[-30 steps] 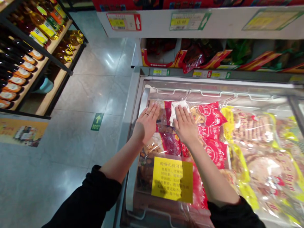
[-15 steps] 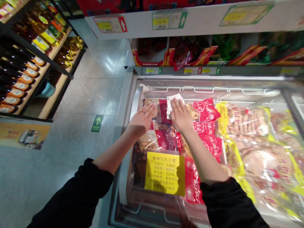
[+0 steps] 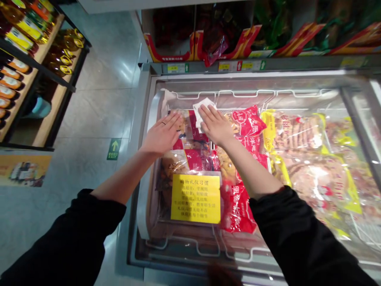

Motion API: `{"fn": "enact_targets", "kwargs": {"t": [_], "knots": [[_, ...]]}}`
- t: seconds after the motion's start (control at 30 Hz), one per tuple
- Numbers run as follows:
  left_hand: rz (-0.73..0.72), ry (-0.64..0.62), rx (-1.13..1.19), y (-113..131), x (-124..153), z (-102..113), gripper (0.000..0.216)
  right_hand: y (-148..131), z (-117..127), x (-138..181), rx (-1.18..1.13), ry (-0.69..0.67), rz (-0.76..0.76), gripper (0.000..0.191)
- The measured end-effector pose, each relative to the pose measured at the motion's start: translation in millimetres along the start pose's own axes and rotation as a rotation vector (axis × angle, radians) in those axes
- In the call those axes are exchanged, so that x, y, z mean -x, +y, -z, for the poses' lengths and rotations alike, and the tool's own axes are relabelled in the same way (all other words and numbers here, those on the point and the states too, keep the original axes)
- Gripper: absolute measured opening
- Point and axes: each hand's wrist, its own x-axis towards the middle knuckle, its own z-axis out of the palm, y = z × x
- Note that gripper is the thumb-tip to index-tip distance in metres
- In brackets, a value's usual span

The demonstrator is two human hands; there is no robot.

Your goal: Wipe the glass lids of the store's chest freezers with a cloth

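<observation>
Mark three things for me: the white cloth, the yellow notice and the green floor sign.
White cloth (image 3: 196,107): head view, its uncovered upper left part.
Yellow notice (image 3: 195,198): head view, middle of its printed face.
Green floor sign (image 3: 113,149): head view, about its middle.

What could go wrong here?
The cloth pokes out from under the right hand, so it might slip free. The ring on the left hand could perhaps scratch the clear lid if it touches. The yellow sign, if stuck on top, might get caught by the cloth.
</observation>
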Motion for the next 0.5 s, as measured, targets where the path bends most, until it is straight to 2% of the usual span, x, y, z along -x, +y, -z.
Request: {"fn": "enact_targets", "kwargs": {"t": [0.07,0.13,0.23,0.33,0.43,0.5], "knots": [[0.024,-0.001,0.023,7,1,0,0.062,14,4,-5,-0.017,0.006,-0.074,0.069],[0.067,0.012,0.064,20,0,-3,0.062,19,3,7,-0.024,0.045,-0.145,0.07],[0.135,0.051,0.147,46,-8,-15,0.065,6,-5,42,-0.013,0.113,-0.19,0.069],[0.212,0.112,0.227,72,-23,-34,0.068,-14,-9,65,0.011,0.104,-0.157,0.068],[0.296,0.162,0.286,89,-38,-51,0.068,-20,-6,57,0.039,0.057,-0.103,0.066],[0.334,0.161,0.288,94,-44,-57,0.069,-9,-1,41,0.04,0.033,-0.04,0.066]]}}
